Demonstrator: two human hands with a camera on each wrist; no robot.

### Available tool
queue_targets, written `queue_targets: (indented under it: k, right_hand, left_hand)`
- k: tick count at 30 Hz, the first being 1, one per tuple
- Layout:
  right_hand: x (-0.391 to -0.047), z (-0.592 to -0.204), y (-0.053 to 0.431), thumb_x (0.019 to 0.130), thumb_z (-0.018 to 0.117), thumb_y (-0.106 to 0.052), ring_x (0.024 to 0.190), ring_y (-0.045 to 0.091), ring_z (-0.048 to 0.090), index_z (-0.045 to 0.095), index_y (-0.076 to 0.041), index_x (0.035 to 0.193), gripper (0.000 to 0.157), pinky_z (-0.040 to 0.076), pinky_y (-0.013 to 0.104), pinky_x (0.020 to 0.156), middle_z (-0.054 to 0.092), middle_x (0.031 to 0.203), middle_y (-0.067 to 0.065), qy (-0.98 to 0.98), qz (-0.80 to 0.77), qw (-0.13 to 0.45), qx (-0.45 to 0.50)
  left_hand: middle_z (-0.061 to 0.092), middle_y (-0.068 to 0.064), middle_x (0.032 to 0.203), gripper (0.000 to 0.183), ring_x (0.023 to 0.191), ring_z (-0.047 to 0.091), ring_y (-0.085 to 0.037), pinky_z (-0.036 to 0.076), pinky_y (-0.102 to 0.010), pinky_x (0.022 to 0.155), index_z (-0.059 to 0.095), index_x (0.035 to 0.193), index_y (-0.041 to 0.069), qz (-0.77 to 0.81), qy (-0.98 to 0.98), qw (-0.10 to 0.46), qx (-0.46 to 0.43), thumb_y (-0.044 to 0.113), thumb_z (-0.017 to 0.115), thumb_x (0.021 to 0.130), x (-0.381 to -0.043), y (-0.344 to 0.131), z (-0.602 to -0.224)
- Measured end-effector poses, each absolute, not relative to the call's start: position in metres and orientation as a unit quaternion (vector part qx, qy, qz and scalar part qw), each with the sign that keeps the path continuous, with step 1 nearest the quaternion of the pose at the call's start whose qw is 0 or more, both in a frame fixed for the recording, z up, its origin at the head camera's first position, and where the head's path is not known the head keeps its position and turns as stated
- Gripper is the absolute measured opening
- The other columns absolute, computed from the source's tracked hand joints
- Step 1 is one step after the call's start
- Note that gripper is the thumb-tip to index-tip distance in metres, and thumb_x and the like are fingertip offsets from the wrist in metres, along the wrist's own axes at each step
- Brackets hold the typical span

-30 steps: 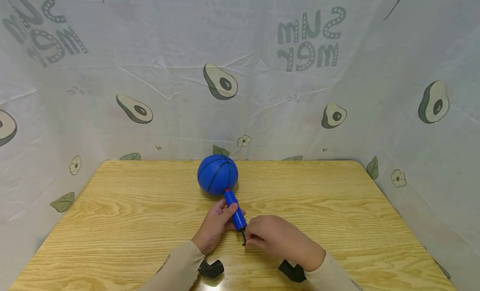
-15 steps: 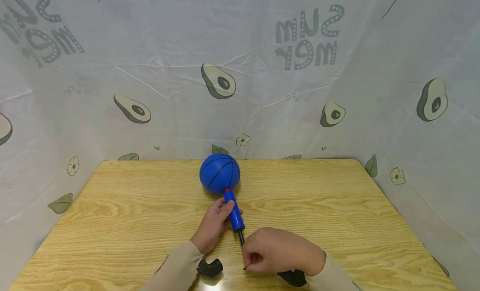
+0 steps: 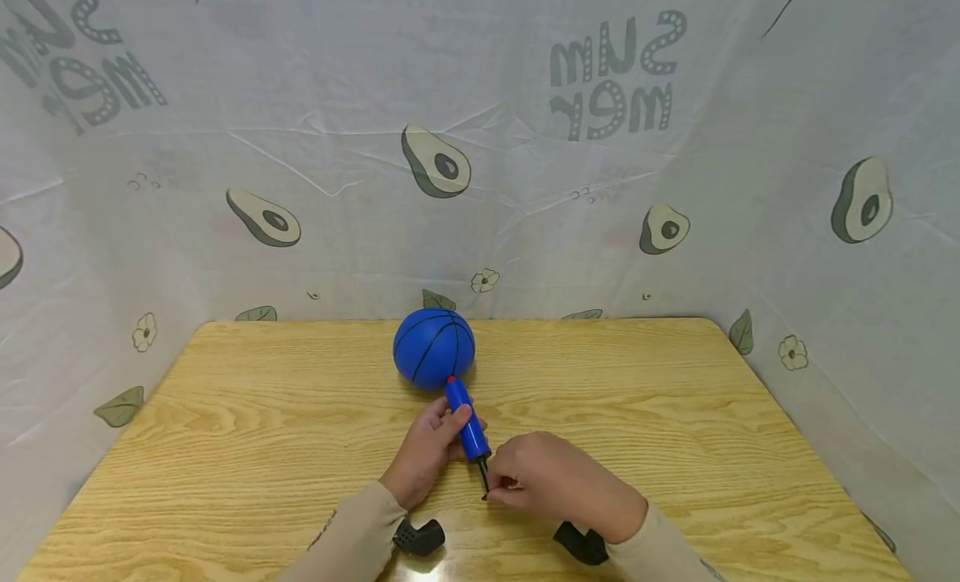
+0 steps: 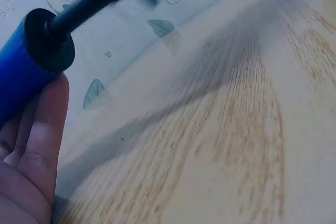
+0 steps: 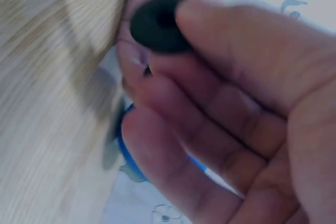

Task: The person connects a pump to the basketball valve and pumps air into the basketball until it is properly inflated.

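A blue ball with black seam lines [image 3: 433,348] sits on the table. Against its near side rests the red tip of a blue hand pump [image 3: 467,419]; whether a needle enters the ball is hidden. My left hand [image 3: 429,453] grips the pump's barrel, thumb on top. From the barrel's near end a black rod [image 4: 92,8] sticks out, clearly seen in the left wrist view. My right hand [image 3: 551,482] pinches the black round handle [image 5: 157,24] at the rod's end between thumb and fingers.
The wood-grain table [image 3: 300,432] lies under everything. Behind it and at its sides hangs a pale printed cloth [image 3: 337,190]. Black wrist devices [image 3: 420,538] show below both hands.
My right hand has pulled the pump's handle toward me, then pushed it partway back in. The ball has shifted slightly right and back left. My left hand has kept its grip.
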State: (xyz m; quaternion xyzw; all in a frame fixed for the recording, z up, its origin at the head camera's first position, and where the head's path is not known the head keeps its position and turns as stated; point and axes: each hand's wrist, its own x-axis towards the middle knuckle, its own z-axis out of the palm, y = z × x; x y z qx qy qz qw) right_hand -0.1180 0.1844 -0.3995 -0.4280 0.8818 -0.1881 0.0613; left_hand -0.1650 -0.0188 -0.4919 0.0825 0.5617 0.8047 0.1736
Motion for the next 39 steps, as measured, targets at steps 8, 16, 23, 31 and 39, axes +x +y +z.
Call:
queue_targets:
  k: [8,16,23,31,39]
  right_hand:
    - [-0.122,-0.403,0.187,0.092,0.080,-0.019,0.068,-0.007,0.045,0.073,-0.020,0.083,0.012,0.041,0.010,0.063,0.058,0.078,-0.017,0.874,-0.199,0.031,-0.442]
    - [-0.113,-0.398,0.185,0.090,0.078,-0.010,0.066,-0.009,0.042,0.065,-0.021,0.079,0.020,0.038,0.008,0.061,0.051,0.072,-0.018,0.830,-0.210,0.153,-0.494]
    - [-0.113,-0.397,0.183,0.090,0.078,-0.010,0.065,-0.009,0.041,0.069,-0.021,0.079,0.018,0.036,0.005,0.061,0.050,0.072,-0.020,0.833,-0.183,0.125,-0.506]
    - [-0.122,-0.405,0.189,0.096,0.076,-0.019,0.071,-0.008,0.051,0.075,-0.018,0.090,0.006,0.045,0.010,0.066,0.065,0.084,-0.014,0.866,-0.210,0.008,-0.454]
    - [-0.130,-0.415,0.191,0.096,0.076,-0.022,0.072,-0.007,0.048,0.071,-0.021,0.088,0.009,0.044,0.010,0.067,0.061,0.084,-0.016,0.860,-0.218,0.007,-0.462]
  left_hand:
    - [0.068,-0.011,0.115,0.061,0.111,0.070,-0.026,0.059,-0.034,0.091,0.032,0.150,-0.010,0.806,0.561,0.166,0.088,0.032,0.052,0.110,-0.164,-0.020,-0.491]
    - [0.065,-0.012,0.115,0.067,0.107,0.070,-0.025,0.060,-0.036,0.090,0.028,0.154,-0.009,0.813,0.551,0.164,0.094,0.036,0.051,0.110,-0.164,-0.023,-0.493]
    - [0.068,-0.008,0.110,0.060,0.102,0.071,-0.021,0.060,-0.033,0.088,0.028,0.153,-0.008,0.825,0.538,0.157,0.070,0.028,0.052,0.111,-0.165,-0.023,-0.491]
    - [0.067,-0.008,0.113,0.062,0.111,0.068,-0.023,0.059,-0.033,0.091,0.027,0.156,-0.006,0.825,0.537,0.160,0.071,0.029,0.052,0.111,-0.165,-0.025,-0.491]
    - [0.068,-0.011,0.115,0.064,0.111,0.069,-0.024,0.059,-0.031,0.089,0.031,0.152,-0.008,0.813,0.559,0.144,0.082,0.035,0.053,0.110,-0.162,-0.021,-0.494]
